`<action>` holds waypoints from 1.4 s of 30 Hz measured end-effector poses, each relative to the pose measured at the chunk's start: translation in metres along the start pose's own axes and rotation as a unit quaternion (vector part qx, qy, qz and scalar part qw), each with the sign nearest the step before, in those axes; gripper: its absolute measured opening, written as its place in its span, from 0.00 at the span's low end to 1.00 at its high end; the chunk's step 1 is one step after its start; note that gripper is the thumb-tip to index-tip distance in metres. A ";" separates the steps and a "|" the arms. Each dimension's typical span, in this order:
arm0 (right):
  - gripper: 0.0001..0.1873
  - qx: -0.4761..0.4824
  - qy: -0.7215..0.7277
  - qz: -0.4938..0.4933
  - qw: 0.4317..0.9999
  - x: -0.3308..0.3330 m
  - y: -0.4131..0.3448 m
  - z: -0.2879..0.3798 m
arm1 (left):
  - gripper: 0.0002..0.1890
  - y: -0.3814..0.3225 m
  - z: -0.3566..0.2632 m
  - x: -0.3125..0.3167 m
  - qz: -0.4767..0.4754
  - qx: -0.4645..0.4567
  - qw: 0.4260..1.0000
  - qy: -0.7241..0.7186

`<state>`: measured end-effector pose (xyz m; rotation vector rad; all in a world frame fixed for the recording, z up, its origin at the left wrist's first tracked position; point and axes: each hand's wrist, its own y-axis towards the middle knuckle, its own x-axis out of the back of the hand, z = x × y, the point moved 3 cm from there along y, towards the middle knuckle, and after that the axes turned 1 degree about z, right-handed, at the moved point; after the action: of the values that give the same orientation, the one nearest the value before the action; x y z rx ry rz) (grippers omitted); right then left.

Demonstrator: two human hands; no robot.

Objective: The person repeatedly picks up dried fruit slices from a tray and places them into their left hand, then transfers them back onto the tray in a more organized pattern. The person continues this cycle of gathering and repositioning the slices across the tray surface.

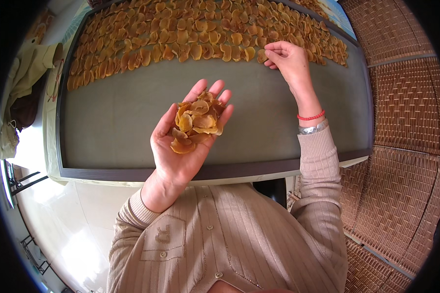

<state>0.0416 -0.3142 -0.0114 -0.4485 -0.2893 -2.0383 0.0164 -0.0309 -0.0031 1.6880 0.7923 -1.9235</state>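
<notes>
My left hand (183, 135) is palm up over the near part of a dark-framed mesh screen (132, 121), with a heap of dried amber-brown slices (200, 121) in its cupped palm. Rows of similar slices (183, 36) cover the far part of the screen. At the right end of the nearest row, my right hand (288, 60) has its thumb and fingertips on one slice (262, 56). Whether that slice is lifted or lies on the mesh, I cannot tell. The exact kind of slice is not certain.
The screen lies on a cloth-covered table (53, 146). A woven wicker folding screen (407, 110) stands along the right side. At the left are a pale cloth garment (25, 73) and a red-framed pair of glasses (55, 86). Below is a shiny tiled floor (84, 219).
</notes>
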 end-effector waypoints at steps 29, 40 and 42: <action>0.09 0.335 -0.225 -0.112 0.908 -0.005 -0.017 0.007 | 0.32 0.001 0.001 0.001 -0.004 -0.005 1.000 0.024; 0.07 0.303 -0.271 -0.053 0.912 -0.009 -0.024 0.010 | 0.32 0.001 0.001 0.003 0.002 -0.006 0.999 0.035; 0.07 0.283 -0.247 -0.043 0.926 -0.007 -0.024 0.010 | 0.32 0.001 0.001 0.003 0.000 -0.005 0.999 0.033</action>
<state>0.0259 -0.2935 -0.0058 -0.5809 -1.1861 -1.7855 0.0158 -0.0320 -0.0062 1.7538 0.8264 -1.8686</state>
